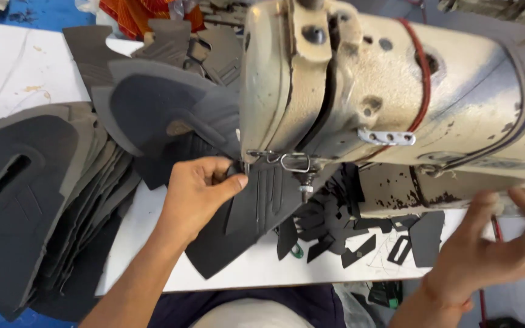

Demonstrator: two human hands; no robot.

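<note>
A worn cream sewing machine (390, 91) fills the upper right. Under its needle area (304, 182) lies a dark grey cut fabric piece (238, 225) with stitched lines. My left hand (199, 191) pinches the upper edge of that piece right beside the needle. My right hand (493, 246) hovers with fingers spread by the machine's lower right body, holding nothing; whether it touches the machine is unclear.
A thick stack of dark cut pieces (25, 200) covers the left of the white table (147, 237), with more pieces (159, 103) behind. Small black offcuts (360, 243) lie below the machine. Orange cloth (135, 12) lies at the back. Table's near edge sits at my lap.
</note>
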